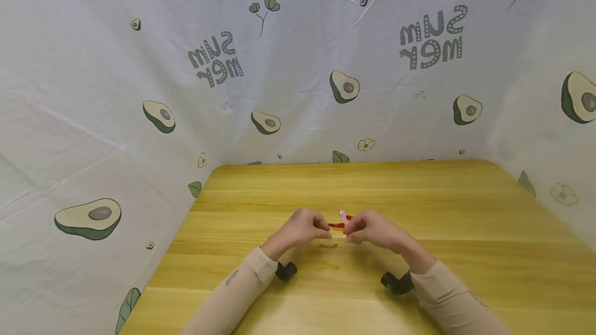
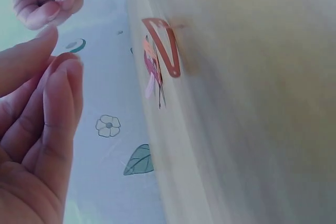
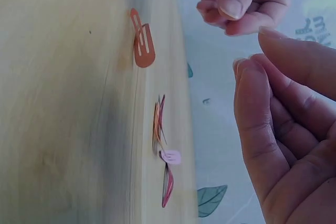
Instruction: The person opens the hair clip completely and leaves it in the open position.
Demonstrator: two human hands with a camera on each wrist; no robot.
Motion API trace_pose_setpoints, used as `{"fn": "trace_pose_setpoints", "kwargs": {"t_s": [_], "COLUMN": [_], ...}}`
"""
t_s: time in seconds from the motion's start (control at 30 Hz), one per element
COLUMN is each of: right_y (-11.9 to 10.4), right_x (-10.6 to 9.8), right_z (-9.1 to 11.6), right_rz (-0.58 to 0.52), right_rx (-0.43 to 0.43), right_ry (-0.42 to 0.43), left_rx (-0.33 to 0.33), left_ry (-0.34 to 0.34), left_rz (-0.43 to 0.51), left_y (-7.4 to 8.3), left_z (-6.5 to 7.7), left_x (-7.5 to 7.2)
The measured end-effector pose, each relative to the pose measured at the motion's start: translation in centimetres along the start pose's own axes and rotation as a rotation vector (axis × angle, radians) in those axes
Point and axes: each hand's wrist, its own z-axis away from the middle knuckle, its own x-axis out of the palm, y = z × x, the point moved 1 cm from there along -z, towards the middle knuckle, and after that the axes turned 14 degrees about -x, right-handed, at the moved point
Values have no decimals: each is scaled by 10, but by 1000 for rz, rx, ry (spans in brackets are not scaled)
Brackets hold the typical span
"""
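Over the wooden table, my left hand (image 1: 307, 226) and right hand (image 1: 374, 229) hover close together, fingers bent and thumbs near the index fingers. Neither wrist view shows anything between the fingertips of the left hand (image 2: 42, 119) or the right hand (image 3: 283, 129). An orange-brown snap hair clip (image 1: 328, 245) lies below and between them, its slotted body plain in the right wrist view. Behind it sits a small heap of red and orange hair clips (image 1: 336, 226), with a pink clip (image 1: 343, 216) on it. A yellow hair clip (image 1: 329, 266) lies nearer me.
The wooden table (image 1: 396, 190) reaches back to a white cloth (image 1: 302, 66) printed with avocados and leaves, which also hangs at both sides. A black wrist camera (image 1: 286, 271) juts below the left wrist, another black camera (image 1: 397, 283) below the right.
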Motion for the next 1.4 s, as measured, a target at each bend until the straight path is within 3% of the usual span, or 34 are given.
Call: {"fn": "trace_pose_setpoints", "kwargs": {"t_s": [0.4, 0.87, 1.07, 1.4], "right_y": [18, 37, 46, 53], "right_x": [-14, -13, -14, -12], "right_z": [-2, -23, -31, -40], "right_rz": [22, 77, 138, 119], "right_rx": [51, 101, 100, 88], "right_ry": [117, 138, 130, 133], "left_rx": [-55, -81, -101, -124], "left_ry": [16, 25, 22, -11], "left_rz": [-2, -102, -118, -180], "left_y": [-2, -12, -13, -14], "left_z": [-25, -52, -58, -62], "left_x": [-3, -4, -3, -2]}}
